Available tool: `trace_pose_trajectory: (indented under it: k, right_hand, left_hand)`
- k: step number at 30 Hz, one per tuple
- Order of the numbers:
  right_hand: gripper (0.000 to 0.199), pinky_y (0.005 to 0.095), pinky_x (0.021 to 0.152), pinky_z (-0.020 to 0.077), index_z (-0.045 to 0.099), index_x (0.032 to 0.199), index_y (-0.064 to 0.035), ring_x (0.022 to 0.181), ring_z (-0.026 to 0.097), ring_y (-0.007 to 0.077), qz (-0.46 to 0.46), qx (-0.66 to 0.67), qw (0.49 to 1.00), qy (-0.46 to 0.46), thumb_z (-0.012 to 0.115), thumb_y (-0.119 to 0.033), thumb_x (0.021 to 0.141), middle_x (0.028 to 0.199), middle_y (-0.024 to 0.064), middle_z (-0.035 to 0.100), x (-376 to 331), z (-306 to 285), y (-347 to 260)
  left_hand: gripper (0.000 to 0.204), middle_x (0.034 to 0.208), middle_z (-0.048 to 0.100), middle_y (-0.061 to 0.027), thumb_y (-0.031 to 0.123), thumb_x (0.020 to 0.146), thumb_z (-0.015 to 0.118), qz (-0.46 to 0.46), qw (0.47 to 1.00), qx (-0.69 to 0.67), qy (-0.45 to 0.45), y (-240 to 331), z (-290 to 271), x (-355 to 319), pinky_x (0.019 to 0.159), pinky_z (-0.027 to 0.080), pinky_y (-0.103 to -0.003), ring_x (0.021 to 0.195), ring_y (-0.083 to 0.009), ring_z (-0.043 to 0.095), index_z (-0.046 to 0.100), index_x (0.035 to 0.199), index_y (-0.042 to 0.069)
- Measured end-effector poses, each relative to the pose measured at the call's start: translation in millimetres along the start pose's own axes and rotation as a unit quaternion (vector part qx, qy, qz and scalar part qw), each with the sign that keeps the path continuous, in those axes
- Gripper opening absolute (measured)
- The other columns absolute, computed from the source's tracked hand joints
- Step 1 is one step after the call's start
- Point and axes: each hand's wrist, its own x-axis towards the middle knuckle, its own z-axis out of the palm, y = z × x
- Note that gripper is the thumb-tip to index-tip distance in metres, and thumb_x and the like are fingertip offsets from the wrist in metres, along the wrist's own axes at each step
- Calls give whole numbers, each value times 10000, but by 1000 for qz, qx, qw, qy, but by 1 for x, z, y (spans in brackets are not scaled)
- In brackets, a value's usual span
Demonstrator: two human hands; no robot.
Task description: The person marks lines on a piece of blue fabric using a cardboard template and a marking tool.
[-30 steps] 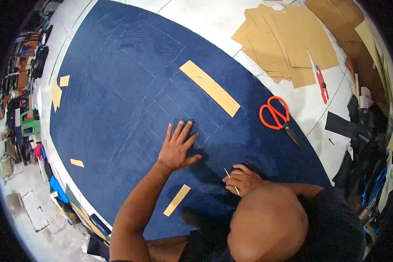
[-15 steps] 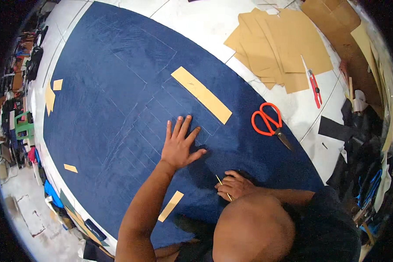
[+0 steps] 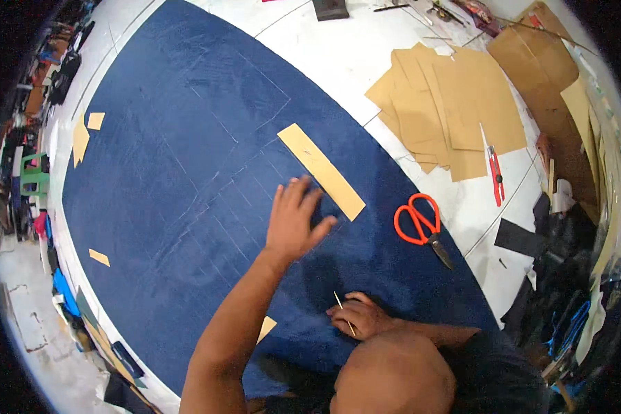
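A large dark blue cloth (image 3: pixel 138 207) lies spread under both hands, with thin pale lines drawn on it. My left hand (image 3: pixel 293 219), fingers apart and a little blurred, is over the cloth just left of a long tan card strip (image 3: pixel 322 172); nothing is in it. Closer to my body, my right hand (image 3: pixel 361 316) rests on the cloth with its fingers closed round a thin yellow stick (image 3: pixel 339 301), whose kind I cannot make out. Scissors with orange-red handles (image 3: pixel 397 224) lie near the cloth's right edge. A shorter card strip (image 3: pixel 267 328) is partly hidden behind my left forearm.
Tan card sheets (image 3: pixel 455 103) are stacked on the white tiled floor (image 3: pixel 303 55) at the upper right. On them rests a red utility knife (image 3: pixel 495 176), blade out. Dark fabric scraps (image 3: pixel 555 255) pile up at right. Small card pieces (image 3: pixel 96 121) lie on the cloth's left side.
My left hand has moved away from me, nearer the long card strip, and appears to have lifted off the cloth. The right hand still holds the stick. The whole view has shifted somewhat.
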Motion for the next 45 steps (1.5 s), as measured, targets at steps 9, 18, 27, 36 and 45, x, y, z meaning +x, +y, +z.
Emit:
trace_pose_trajectory:
  k: [9, 18, 27, 36, 45]
  right_hand:
    - [259, 468, 950, 428, 664, 1083, -105, 1099, 604, 312, 100, -220, 932, 271, 728, -177, 843, 1173, 66, 689, 97, -105, 66]
    - [265, 567, 1097, 315, 691, 1101, -164, 1279, 510, 282, 77, -308, 932, 175, 734, -208, 842, 1249, -22, 672, 101, -110, 82]
    - [227, 545, 1089, 322, 707, 1073, -167, 1255, 538, 281, 93, -273, 936, 200, 732, -219, 854, 1254, -17, 681, 104, -112, 87]
    - [198, 535, 1082, 332, 717, 1037, -155, 1251, 543, 285, 77, -296, 932, 192, 740, -219, 851, 1249, -15, 686, 103, -112, 84]
    - [202, 537, 1071, 342, 720, 1035, -156, 1254, 541, 284, 63, -305, 929, 199, 744, -223, 846, 1239, -22, 689, 103, -111, 87]
  left_hand:
    - [865, 1550, 363, -195, 562, 842, 688, -136, 988, 52, 60, -17, 6, 36, 1172, 261, -568, 1439, -425, 326, 387, 1495, 81]
    - [877, 1554, 362, -174, 528, 814, 732, -157, 987, 17, 41, -12, 4, 40, 1168, 264, -559, 1457, -364, 308, 411, 1466, 37]
    - [926, 1549, 370, -189, 534, 785, 764, -150, 986, 20, 63, -20, 8, 39, 1168, 266, -566, 1452, -397, 322, 399, 1475, 35]
    - [908, 1555, 355, -190, 519, 791, 765, -144, 987, 10, 67, -20, 8, 38, 1175, 262, -558, 1453, -400, 317, 406, 1466, 30]
    - [915, 1555, 356, -195, 518, 783, 774, -139, 988, 4, 67, -20, 7, 39, 1165, 268, -564, 1450, -406, 322, 406, 1462, 26]
